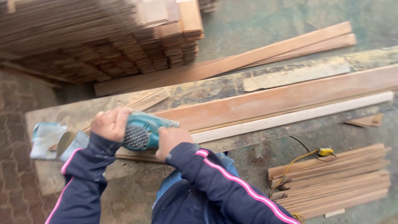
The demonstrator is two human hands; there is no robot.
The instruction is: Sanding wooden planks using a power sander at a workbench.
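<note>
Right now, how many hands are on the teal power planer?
2: the left hand grips the teal power planer at its front end, and the right hand holds its rear. No other hands appear.

Floor: grey-green concrete (257, 25), dusty and stained.
Left side: brick paving (16, 182) is seen.
Back: a big stack of wood slats (103, 37) is piled.
Light: soft daylight.
</note>
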